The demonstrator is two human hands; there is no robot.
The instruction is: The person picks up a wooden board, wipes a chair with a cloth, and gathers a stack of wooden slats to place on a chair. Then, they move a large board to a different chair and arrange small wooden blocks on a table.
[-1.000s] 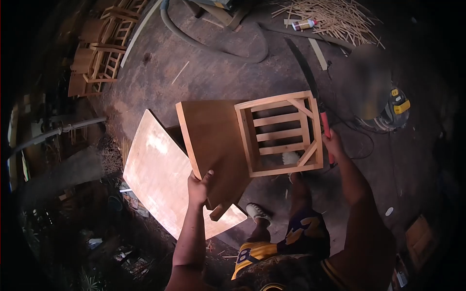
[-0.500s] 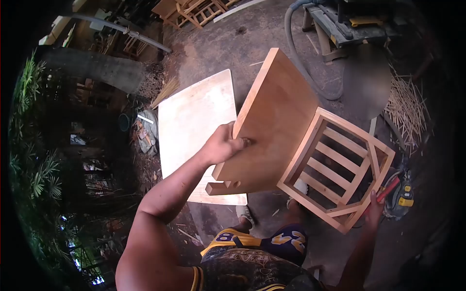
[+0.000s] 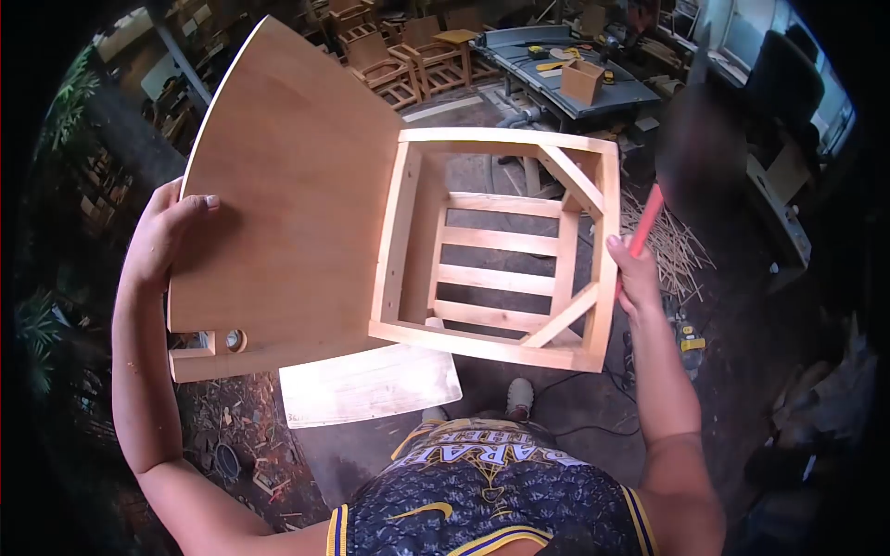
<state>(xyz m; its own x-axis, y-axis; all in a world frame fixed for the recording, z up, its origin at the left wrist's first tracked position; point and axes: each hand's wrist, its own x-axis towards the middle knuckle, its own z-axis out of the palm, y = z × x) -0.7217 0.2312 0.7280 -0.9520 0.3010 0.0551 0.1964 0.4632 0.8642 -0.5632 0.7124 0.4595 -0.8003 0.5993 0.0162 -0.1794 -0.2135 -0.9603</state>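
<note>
A wooden furniture piece is held up in front of me, with a broad flat panel (image 3: 287, 204) on the left joined to a square frame (image 3: 491, 350) on the right. Corner braces and several slats (image 3: 501, 242) show inside the frame. My left hand (image 3: 167, 232) grips the panel's left edge, thumb on the near face and fingers hidden behind. Below it the panel has a slot and a round hole. My right hand (image 3: 635, 273) closes on the frame's right side, with a red stick-like thing (image 3: 647, 221) also in its grasp.
A pale board (image 3: 371, 385) lies on the floor below. Behind stands a grey worktable (image 3: 603, 97) with a wooden box (image 3: 581, 82) and tools. Several wooden chairs (image 3: 380, 60) are at the back. Thin wood strips (image 3: 681, 255) and a yellow-and-grey power tool (image 3: 689, 341) lie right.
The furniture piece has been raised and turned, so its panel and frame now spread across the view. Both hands have come up with it, and the view has tilted toward the worktable.
</note>
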